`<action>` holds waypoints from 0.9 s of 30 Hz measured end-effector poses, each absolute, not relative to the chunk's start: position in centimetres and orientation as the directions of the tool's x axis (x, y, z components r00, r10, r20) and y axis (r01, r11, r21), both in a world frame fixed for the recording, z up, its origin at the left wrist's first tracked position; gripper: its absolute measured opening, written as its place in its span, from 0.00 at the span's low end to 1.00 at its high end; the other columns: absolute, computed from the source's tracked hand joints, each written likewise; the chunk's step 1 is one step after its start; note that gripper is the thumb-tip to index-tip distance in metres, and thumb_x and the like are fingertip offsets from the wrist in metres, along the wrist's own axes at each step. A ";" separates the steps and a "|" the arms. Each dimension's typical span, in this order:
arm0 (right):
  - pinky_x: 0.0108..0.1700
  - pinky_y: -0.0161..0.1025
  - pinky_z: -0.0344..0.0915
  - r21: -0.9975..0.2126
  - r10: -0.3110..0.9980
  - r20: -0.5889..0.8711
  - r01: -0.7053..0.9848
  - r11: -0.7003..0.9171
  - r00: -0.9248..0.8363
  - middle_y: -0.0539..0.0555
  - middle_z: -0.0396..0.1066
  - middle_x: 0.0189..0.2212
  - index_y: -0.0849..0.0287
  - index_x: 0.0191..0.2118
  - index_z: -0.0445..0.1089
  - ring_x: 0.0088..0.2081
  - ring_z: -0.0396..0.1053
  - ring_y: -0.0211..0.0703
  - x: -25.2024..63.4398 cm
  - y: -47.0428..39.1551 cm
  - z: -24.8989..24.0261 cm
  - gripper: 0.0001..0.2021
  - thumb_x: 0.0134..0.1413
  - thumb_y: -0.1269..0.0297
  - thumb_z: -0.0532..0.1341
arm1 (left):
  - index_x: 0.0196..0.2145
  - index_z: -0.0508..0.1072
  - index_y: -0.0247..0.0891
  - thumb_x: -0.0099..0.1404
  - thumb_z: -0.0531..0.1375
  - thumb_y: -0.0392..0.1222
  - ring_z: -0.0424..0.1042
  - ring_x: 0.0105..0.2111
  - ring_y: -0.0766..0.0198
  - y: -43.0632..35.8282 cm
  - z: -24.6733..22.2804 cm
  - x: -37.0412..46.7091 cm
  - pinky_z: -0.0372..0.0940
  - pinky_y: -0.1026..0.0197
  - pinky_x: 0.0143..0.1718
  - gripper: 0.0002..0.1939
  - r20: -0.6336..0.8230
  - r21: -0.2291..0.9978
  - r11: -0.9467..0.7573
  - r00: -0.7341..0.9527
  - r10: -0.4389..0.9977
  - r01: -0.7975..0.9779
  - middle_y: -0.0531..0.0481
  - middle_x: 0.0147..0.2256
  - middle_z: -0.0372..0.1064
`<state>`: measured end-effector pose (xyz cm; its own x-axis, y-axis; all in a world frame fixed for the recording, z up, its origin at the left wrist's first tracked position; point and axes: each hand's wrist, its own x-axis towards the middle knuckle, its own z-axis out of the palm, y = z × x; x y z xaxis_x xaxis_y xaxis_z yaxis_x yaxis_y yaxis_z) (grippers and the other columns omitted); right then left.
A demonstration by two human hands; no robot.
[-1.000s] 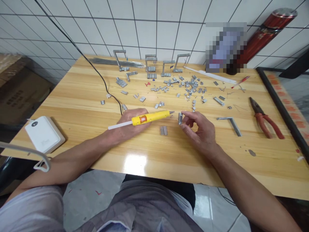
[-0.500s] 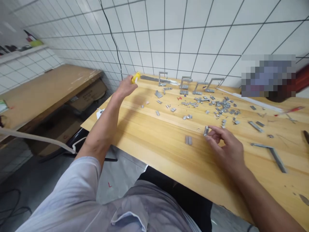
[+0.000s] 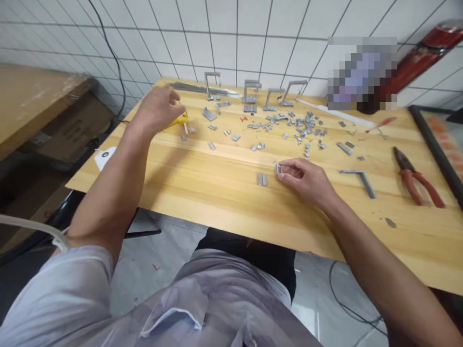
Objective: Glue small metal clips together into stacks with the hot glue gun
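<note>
My left hand (image 3: pixel 159 108) is closed on a yellow tool (image 3: pixel 182 117) with a pale tip, over the left part of the wooden table. Its kind I cannot make out, since the hand covers part of it. Between its thumb and fingertips my right hand (image 3: pixel 306 178) pinches a small grey block (image 3: pixel 278 168) near the tabletop. Just left of that block, two flat grey strips (image 3: pixel 262 179) lie side by side. Farther back is a scattered heap of small grey pieces (image 3: pixel 307 125).
Grey bracket-shaped frames (image 3: pixel 251 91) stand along the tiled wall, beside a bundle of thin rods (image 3: pixel 202 89). To the right lie an L-shaped grey piece (image 3: pixel 365 180), red-handled pliers (image 3: pixel 415 180) and a red screwdriver-like tool (image 3: pixel 381 124). A white tag-like thing (image 3: pixel 104 156) is at the left edge.
My left hand has brought the yellow tool back from the far left corner, closer to me and lower. The right hand still pinches the grey block. The view has swung right.
</note>
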<state>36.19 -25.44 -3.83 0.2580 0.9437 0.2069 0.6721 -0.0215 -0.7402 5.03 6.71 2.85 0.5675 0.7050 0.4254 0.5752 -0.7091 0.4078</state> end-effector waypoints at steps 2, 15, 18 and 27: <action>0.37 0.43 0.70 -0.730 0.958 0.163 0.682 -0.043 0.235 0.54 0.79 0.34 0.55 0.47 0.81 0.30 0.71 0.43 36.1 -25.4 -3.4 0.15 0.54 0.57 0.69 | 0.40 0.74 0.39 0.70 0.63 0.48 0.67 0.38 0.62 1.2 2.8 7.8 0.64 0.54 0.45 0.10 0.405 0.436 -0.714 0.589 0.699 0.548 0.51 0.39 0.73; 0.34 0.38 0.63 -0.588 0.973 0.221 0.806 0.072 0.074 0.52 0.77 0.33 0.54 0.47 0.81 0.29 0.68 0.39 35.6 -25.6 -5.0 0.12 0.56 0.67 0.68 | 0.51 0.72 0.38 0.66 0.66 0.48 0.72 0.49 0.49 -13.4 -3.9 14.0 0.68 0.47 0.52 0.19 0.180 0.380 -0.877 0.907 0.382 0.293 0.40 0.47 0.71; 0.35 0.39 0.63 -0.550 0.980 0.195 0.833 0.068 0.049 0.53 0.76 0.34 0.56 0.49 0.81 0.31 0.70 0.41 35.5 -25.7 -4.9 0.13 0.57 0.68 0.67 | 0.49 0.72 0.39 0.67 0.64 0.47 0.72 0.47 0.50 -13.5 -4.1 14.4 0.68 0.47 0.52 0.15 0.170 0.397 -0.873 0.912 0.374 0.284 0.41 0.46 0.72; 0.35 0.39 0.64 -0.551 0.980 0.192 0.832 0.066 0.050 0.53 0.77 0.35 0.53 0.51 0.80 0.33 0.72 0.43 35.2 -26.1 -5.1 0.13 0.60 0.65 0.67 | 0.48 0.72 0.38 0.71 0.62 0.45 0.72 0.47 0.50 -13.1 -4.7 14.7 0.67 0.47 0.51 0.11 0.166 0.437 -0.865 0.923 0.346 0.246 0.41 0.45 0.72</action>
